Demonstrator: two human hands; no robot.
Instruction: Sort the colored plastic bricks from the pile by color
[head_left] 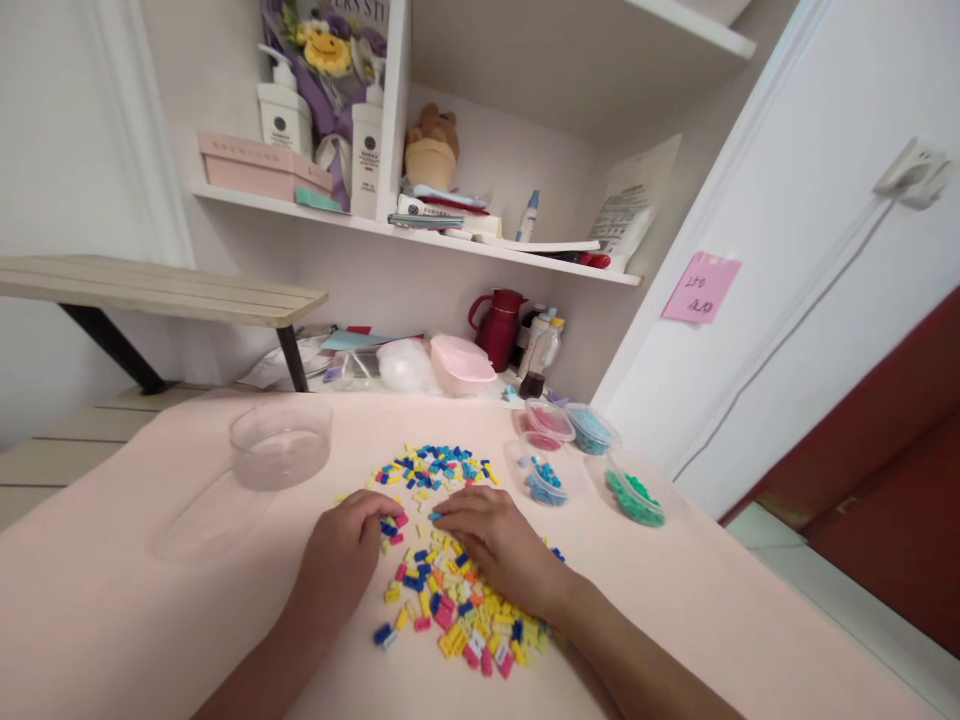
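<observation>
Small toy building bricks [469, 590] in yellow, blue, pink, orange and white lie scattered in a near pile. A second cluster of mostly blue and yellow bricks [439, 465] lies just beyond. My left hand [341, 545] rests at the left of the bricks, its fingers curled beside a few pink and dark blue ones; what is inside the fingers is hidden. My right hand [499, 545] reaches over the pile with its fingers together. At its fingertips a light blue brick [435, 516] shows, pinched between thumb and fingers.
Clear tubs hold pink bricks [551, 425], light blue bricks [592, 432], blue bricks [546, 485] and green bricks [636, 500] at right. An empty clear round container [279, 450] stands at left on the pink tabletop [90, 560]. A red jug [499, 330] stands behind, under a shelf.
</observation>
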